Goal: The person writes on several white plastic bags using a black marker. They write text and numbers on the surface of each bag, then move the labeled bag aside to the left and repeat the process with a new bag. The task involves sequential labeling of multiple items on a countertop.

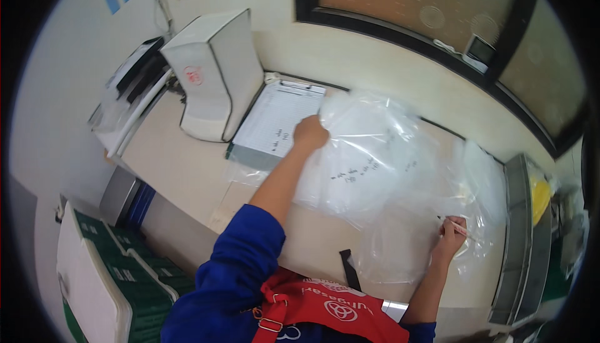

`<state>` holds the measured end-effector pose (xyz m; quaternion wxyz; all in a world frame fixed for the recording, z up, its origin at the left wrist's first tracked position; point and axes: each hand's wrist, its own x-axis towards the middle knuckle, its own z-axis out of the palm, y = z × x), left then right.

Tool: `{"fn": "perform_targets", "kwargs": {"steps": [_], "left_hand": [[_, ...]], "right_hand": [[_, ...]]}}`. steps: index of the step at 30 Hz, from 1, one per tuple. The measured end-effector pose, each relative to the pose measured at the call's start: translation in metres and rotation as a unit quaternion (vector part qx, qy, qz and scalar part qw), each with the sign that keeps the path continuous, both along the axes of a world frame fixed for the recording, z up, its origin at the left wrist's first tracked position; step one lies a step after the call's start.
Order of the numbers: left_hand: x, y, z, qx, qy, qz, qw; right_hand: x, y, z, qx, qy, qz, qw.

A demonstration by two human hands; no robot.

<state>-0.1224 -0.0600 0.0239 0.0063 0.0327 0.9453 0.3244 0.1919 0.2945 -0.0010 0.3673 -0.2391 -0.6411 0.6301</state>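
My left hand (pixel 311 133) is closed on the edge of a clear plastic bag (pixel 347 155), at the right side of a clipboard with a printed form (pixel 281 104). Several clear bags overlap there, and some bear handwriting in black. Farther right, my right hand (pixel 453 231) holds a marker (pixel 458 227) with a dark tip, pointing up and left. Beneath and beside that hand lie more clear plastic bags (pixel 398 244). Whether the marker's tip touches the plastic I cannot tell.
A white curved stand (pixel 215 76) stands left of the clipboard on the pale table (pixel 164 123). A grey metal rack (pixel 513 249) borders the table's right end. Green crates (pixel 136 268) are at lower left. A dark strap (pixel 349 270) lies at the near edge, and a small screen device (pixel 479 53) rests on the window ledge.
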Motion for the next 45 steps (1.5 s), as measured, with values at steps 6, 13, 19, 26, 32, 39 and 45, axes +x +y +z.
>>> {"fn": "perform_targets", "kwargs": {"steps": [6, 13, 19, 26, 32, 39, 45], "left_hand": [[0.000, -0.054, 0.003, 0.282, -0.103, -0.027, 0.953], [0.084, -0.161, 0.037, 0.240, -0.061, 0.100, 0.964], [0.157, -0.244, 0.030, 0.251, -0.135, 0.160, 0.945], [0.210, -0.296, 0.015, 0.248, -0.151, 0.160, 0.944], [0.195, -0.229, 0.047, 0.176, -0.103, 0.079, 0.976], [0.169, -0.187, 0.019, 0.101, -0.051, -0.006, 0.994], [0.171, -0.140, 0.012, 0.117, -0.089, -0.071, 0.987]], "right_hand": [[0.007, 0.009, 0.002, 0.009, 0.021, -0.018, 1.000], [0.008, 0.003, 0.015, -0.038, 0.062, 0.000, 0.997], [0.007, 0.001, 0.013, -0.037, 0.034, 0.016, 0.999], [0.005, 0.000, 0.004, 0.013, 0.002, 0.026, 1.000], [0.001, -0.012, 0.008, -0.152, 0.018, 0.121, 0.981], [-0.021, -0.091, 0.060, -0.109, -0.041, 0.449, 0.886], [-0.068, -0.130, 0.046, -0.055, -0.130, 0.532, 0.835]]}}
